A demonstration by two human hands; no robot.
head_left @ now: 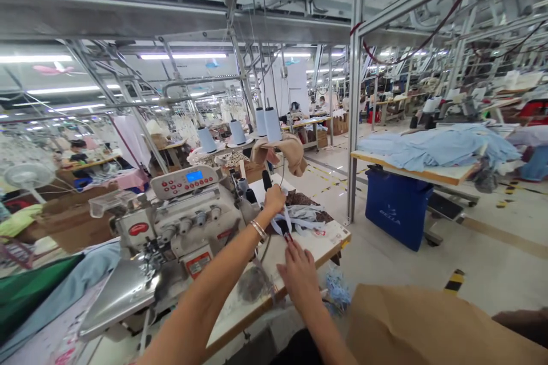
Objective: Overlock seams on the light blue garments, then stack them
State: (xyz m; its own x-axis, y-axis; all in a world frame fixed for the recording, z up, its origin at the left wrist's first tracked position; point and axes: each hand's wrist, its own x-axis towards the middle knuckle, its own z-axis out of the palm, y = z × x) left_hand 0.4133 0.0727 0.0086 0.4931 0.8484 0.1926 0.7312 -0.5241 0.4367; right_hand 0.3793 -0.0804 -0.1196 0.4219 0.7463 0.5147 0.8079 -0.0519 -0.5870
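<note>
My left hand (275, 199), with bracelets on its wrist, is closed over the right end of the sewing table. A light blue fabric strip (287, 218) runs down from its fingers. A black, rod-like thing (266, 180) stands just above this hand; whether the hand touches it I cannot tell. Lower down, my right hand (298, 265) has its fingertips together on a small dark red and black tool (287, 235), whose kind is unclear. More pale blue strips (309, 218) lie beside both hands on a dark patterned cloth (299, 198).
An overlock sewing machine (192, 217) with a lit display stands left of my hands. Thread cones (273, 124) and tan fabric (295, 154) are behind. Brown paper or card (428, 319) lies at lower right. Beyond are a blue bag (396, 205), a metal post (353, 102) and stacked blue cloth (436, 145).
</note>
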